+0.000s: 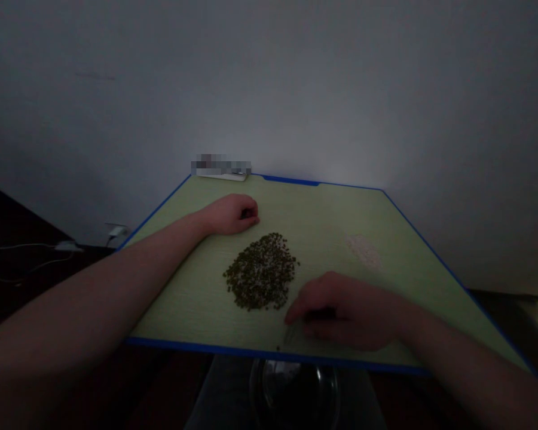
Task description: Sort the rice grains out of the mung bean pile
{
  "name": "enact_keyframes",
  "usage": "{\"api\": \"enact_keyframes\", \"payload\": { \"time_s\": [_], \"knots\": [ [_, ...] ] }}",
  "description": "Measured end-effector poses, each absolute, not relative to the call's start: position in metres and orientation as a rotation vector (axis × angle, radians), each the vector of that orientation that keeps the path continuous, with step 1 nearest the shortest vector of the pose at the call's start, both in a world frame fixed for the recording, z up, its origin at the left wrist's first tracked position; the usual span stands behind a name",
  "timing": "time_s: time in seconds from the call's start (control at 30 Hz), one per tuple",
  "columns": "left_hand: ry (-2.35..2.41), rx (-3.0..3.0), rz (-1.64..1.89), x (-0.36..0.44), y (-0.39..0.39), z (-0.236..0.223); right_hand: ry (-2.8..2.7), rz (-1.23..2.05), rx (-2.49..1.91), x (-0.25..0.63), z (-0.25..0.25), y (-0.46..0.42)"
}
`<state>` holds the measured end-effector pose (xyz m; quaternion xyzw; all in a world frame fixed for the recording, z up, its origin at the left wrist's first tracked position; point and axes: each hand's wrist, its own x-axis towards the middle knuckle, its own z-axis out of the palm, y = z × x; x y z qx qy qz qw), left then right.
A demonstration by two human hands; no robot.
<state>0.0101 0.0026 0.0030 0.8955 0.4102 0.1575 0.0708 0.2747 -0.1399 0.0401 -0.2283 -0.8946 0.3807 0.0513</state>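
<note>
A pile of small green beans (262,272), with pale grains mixed in, is spread over the middle of the table. My left hand (233,214) rests on the tabletop just beyond the pile, its fingers curled into a loose fist; nothing shows in it. My right hand (345,310) is low over the table at the pile's near right side. Its index finger points down to the surface and the thumb is apart, with nothing seen between them. One loose bean (278,347) lies near the front edge. A thin patch of pale, rice-like grains (364,251) lies to the right.
The light green table (188,316) has a blue rim and stands against a wall. A clear, shiny-rimmed bowl (296,388) sits below the front edge, over my lap. A blurred-out white item (222,175) lies at the back left corner. Cables and a plug (116,230) are at left.
</note>
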Motion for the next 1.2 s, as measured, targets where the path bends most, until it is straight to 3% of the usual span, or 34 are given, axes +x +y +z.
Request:
{"api": "enact_keyframes", "payload": {
  "time_s": [0.27,0.73,0.87,1.07,1.2],
  "knots": [
    [1.225,2.689,0.463,0.010,0.003,0.003,-2.709,0.969,-0.799,0.265,0.041,-0.149],
    [1.231,2.706,0.456,0.011,0.002,0.004,-2.759,1.137,-0.818,0.276,0.043,-0.146],
    [1.230,2.694,0.479,0.011,0.001,0.004,-2.627,1.145,-0.940,0.288,0.047,-0.143],
    [1.199,2.696,0.500,0.010,0.003,0.002,-2.360,0.861,-1.184,0.305,0.040,-0.153],
    [1.203,2.691,0.513,0.010,0.003,0.001,-1.912,1.088,-1.359,0.318,0.017,-0.169]
  ]
}}
